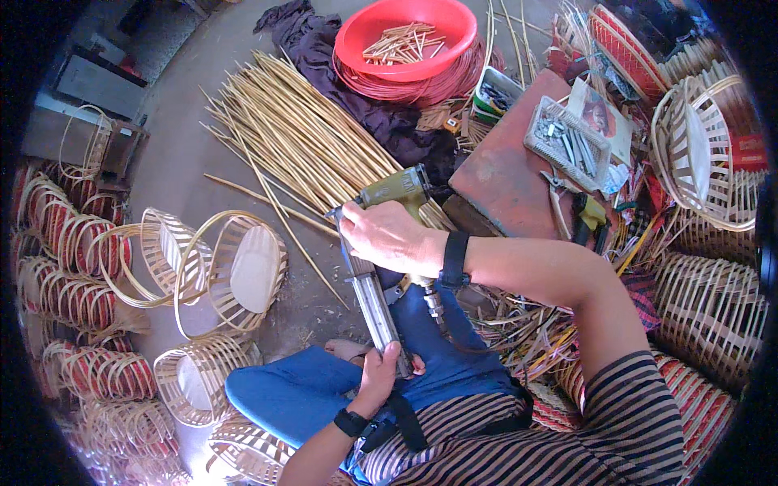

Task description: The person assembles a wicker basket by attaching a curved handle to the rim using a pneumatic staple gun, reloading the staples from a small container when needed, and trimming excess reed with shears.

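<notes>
An olive-green and silver metal nail gun [374, 306] slants out over the blue-clothed lap [454, 356]; the right hand [393, 236] wraps its upper part, the left hand [378, 374] (thumb on top) clasps its lower end.

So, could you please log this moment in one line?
left hand: holds silver magazine; right hand: holds green air tool; nearby: stick bundle, red basin

Pneumatic gun [391, 189] partly hidden behind the right grip [387, 236]
</notes>
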Tool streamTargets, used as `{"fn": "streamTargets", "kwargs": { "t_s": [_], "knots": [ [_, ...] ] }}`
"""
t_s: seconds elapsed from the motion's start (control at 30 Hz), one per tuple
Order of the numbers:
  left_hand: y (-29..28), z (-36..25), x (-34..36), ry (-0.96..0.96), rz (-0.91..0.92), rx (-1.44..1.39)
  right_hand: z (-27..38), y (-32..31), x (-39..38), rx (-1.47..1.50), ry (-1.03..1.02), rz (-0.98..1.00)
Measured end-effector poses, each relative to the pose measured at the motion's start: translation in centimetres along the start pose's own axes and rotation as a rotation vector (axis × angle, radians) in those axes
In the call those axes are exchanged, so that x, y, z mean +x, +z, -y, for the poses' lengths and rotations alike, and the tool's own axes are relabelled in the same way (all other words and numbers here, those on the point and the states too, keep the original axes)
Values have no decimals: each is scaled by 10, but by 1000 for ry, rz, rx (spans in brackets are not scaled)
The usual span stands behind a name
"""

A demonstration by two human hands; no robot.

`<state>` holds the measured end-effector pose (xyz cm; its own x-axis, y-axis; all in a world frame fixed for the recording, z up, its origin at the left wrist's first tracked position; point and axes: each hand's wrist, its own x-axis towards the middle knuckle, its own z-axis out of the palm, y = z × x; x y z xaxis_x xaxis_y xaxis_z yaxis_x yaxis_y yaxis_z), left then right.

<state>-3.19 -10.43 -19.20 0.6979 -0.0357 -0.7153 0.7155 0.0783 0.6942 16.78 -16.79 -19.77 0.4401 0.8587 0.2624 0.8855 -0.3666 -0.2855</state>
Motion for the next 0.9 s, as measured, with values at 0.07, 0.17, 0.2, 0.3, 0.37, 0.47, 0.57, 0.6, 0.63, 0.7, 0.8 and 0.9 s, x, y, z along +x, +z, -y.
{"fn": "streamTargets", "kwargs": {
  "t_s": [0.07, 0.17, 0.2, 0.3, 0.37, 0.47, 0.57, 0.6, 0.63, 0.7, 0.8, 0.9],
  "knots": [
    [-1, -1, 1, 6, 13, 11, -4, -2, 2, 21, -2, 27],
    [-3, 0, -2, -14, -15, 9, -7, -4, 1, 95, -48, -1],
    [-4, 1, -2, -25, -35, 3, -4, -11, 2, 181, -38, -10],
    [-8, 2, -6, -35, -83, -66, -6, -32, -5, 236, -16, -188],
    [-8, 4, -5, -15, -85, -86, -25, -53, -24, 401, 240, -155],
    [-9, 5, -5, 40, -69, -51, -88, -65, -78, 65, 494, -199],
    [-14, 15, -4, 23, -132, 6, -148, -72, -147, -54, 796, -176],
    [-14, 16, -2, 24, -115, -30, -165, -74, -174, -100, 901, -146],
    [-22, 27, -2, 19, -120, -35, -177, -75, -191, -42, 942, -145],
    [-35, 41, -2, 8, -116, -39, -199, -72, -220, 48, 997, -150],
    [-55, 73, 4, -10, -216, 43, -217, -64, -238, 170, 1111, -130],
    [-55, 71, 0, -15, -215, 33, -221, -63, -229, 167, 1178, -4]
  ]
}}
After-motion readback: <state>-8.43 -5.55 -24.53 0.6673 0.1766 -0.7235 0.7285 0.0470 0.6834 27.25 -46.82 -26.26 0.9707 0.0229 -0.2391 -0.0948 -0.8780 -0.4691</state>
